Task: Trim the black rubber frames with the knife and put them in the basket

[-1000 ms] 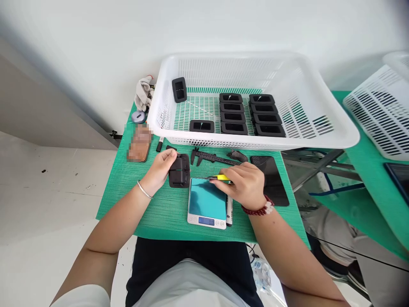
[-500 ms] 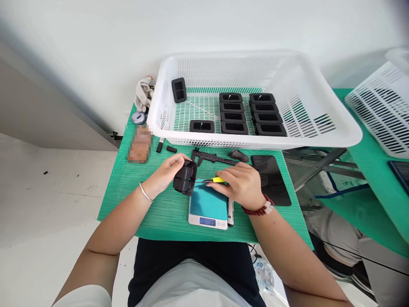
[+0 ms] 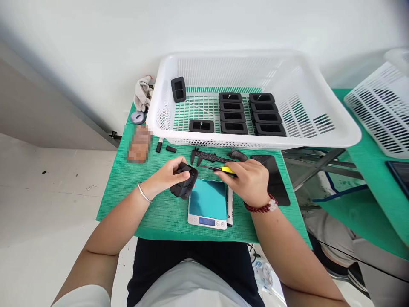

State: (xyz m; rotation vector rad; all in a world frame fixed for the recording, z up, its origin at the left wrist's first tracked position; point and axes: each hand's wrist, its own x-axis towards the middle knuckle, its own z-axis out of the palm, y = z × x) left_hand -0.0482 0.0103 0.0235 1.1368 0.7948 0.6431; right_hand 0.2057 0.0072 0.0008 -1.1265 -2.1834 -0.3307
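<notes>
The left hand [image 3: 168, 175] grips a tilted black part [image 3: 183, 188] near the far left corner of a scale [image 3: 207, 202]; the right hand [image 3: 252, 180] holds a yellow-handled tool [image 3: 228, 169] (its thin tip pointing left). Beyond, calipers [image 3: 212, 157] lie before a white basket [image 3: 343, 135] of black pieces [image 3: 264, 107].

A single view, worn on the person's head, looks forward and steeply down over the tabletop [image 3: 153, 217] toward the large white basket [image 3: 255, 143]; the person's own lap [image 3: 153, 260] lies at the bottom edge, on the near side of the basket, and both forearms [image 3: 108, 230] reach up toward it from below; the wall [image 3: 223, 25] rises behind the basket; the lens is near and high enough to see down into the basket over its near rim, yet wide enough to catch floor [image 3: 64, 213] left of it and a second tabletop [image 3: 370, 175] right of it.
</notes>
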